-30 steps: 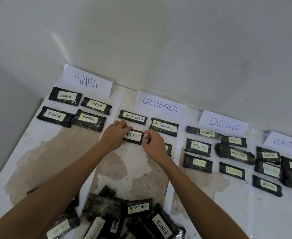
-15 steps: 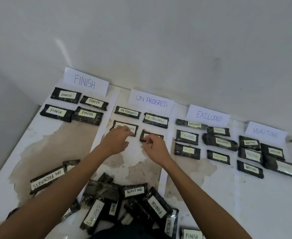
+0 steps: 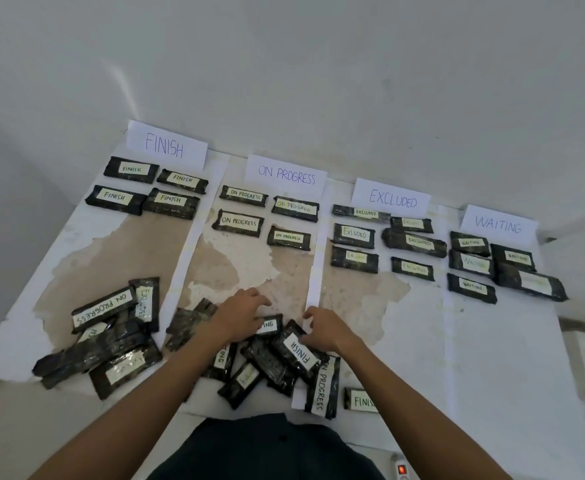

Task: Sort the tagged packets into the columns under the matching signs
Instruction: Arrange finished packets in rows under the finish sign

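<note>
- tabletop (image 3: 492, 358): 4 columns run under paper signs reading "finish" (image 3: 165, 146), "on progress" (image 3: 286, 174), "excluded" (image 3: 392, 199) and "waiting" (image 3: 498, 224).
- sorted so far, by my count: 4 packets under finish, 4 under on progress, 6 under excluded and 5 under waiting, each with a matching tag where it can be read; 1 tag is spelt "exluded" and some are too faint to read.
- unsorted pile (image 3: 270, 362) at the near edge, with a second heap (image 3: 100, 341) to its left: well over 10 packets left, so i judge the task a little past halfway.
- readable tags there: "on progress", "excluded", "finish", and a part-hidden "...ing".
- left hand (image 3: 239, 320): fingers spread flat on the pile over the "...ing" packet, not closed on anything.
- right hand (image 3: 325, 329): fingers curled loose, touching the "finish" packet (image 3: 296, 353), no grip closed yet.
</note>
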